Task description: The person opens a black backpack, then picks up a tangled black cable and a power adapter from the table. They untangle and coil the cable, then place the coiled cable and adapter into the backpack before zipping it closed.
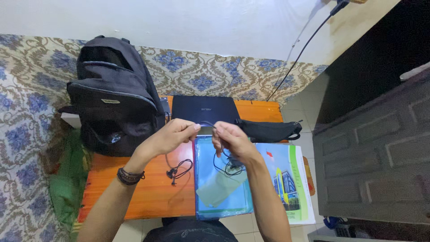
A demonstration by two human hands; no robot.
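Left hand (172, 136) and right hand (230, 141) fingers pinched on thin black cable (210, 124) above orange desk (139, 192). Backpack (114, 96) at 10 o'clock, laptop (204, 110) at 12, blue folder (221, 188) beneath.

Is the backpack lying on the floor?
No. The backpack stands on the orange table, at its far left corner beside the closed laptop.

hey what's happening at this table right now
A person holds a thin black earphone cable stretched between the left hand and right hand, above a small orange table. More of the cable loops down onto a blue folder. A black backpack, a closed dark laptop and a black pouch sit behind.
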